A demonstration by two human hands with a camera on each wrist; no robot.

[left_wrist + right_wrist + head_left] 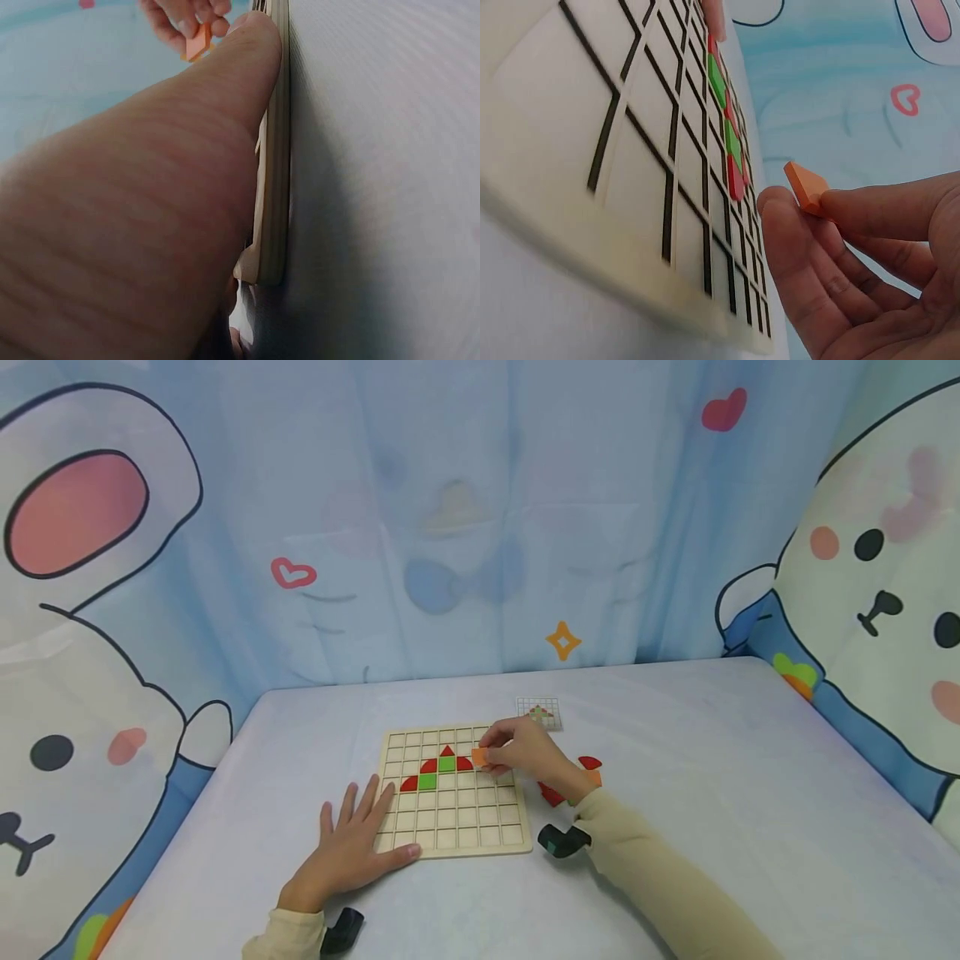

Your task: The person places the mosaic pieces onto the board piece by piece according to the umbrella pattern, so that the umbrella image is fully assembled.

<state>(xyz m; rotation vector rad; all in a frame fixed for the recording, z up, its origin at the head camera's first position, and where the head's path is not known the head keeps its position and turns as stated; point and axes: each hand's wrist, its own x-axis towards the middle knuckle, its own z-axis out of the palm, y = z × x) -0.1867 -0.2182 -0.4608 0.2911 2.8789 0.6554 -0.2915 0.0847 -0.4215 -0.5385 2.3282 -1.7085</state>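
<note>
My right hand (525,747) pinches an orange tile (807,187) between thumb and fingers, over the right part of a wooden grid board (457,841). In the right wrist view the tile is held up off the grid, its thin edge showing. On the board sit two green square tiles (427,782), a red triangle (447,750) and several red curved pieces (464,763). Spread flat at the board's front left corner, my left hand (352,852) has its fingers along the left edge and its thumb (255,52) on the front edge.
Behind the board lies a small pattern card (555,720) with a printed grid. Loose red pieces (589,762) and an orange piece (595,777) lie right of the board, partly hidden by my right wrist. A patterned curtain (450,527) hangs behind the white table (712,760).
</note>
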